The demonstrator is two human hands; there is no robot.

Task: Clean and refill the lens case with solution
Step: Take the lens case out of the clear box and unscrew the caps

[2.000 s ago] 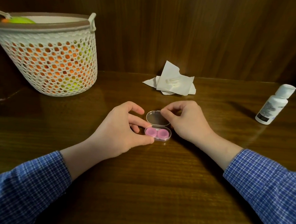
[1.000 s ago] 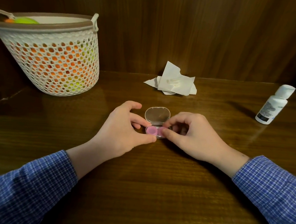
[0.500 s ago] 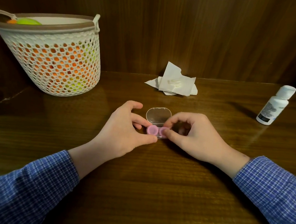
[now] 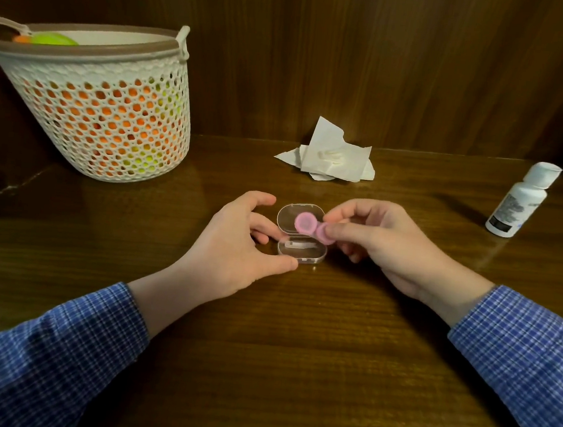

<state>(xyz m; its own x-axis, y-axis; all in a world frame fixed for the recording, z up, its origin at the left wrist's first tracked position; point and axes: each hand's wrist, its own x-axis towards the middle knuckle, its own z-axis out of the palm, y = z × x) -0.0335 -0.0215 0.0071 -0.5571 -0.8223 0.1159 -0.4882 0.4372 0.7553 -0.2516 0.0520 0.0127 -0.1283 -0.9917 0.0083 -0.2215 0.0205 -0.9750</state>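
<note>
A clear plastic box (image 4: 304, 251) lies open on the wooden table (image 4: 292, 369), its lid (image 4: 286, 218) tipped back. My left hand (image 4: 235, 246) holds the box's left side between thumb and fingers. My right hand (image 4: 383, 244) pinches the pink two-cup lens case (image 4: 309, 226) by its right cup, lifted just above the box and tilted. A white solution bottle (image 4: 518, 205) with a white cap stands at the right, apart from both hands.
A crumpled white tissue (image 4: 330, 159) lies behind the box near the wood-panelled wall. A white perforated basket (image 4: 105, 103) holding orange and green things stands at the back left.
My right hand left the lid, came down to the pink lens case, pinched it and lifted it out of the clear box. My left hand kept hold of the box.
</note>
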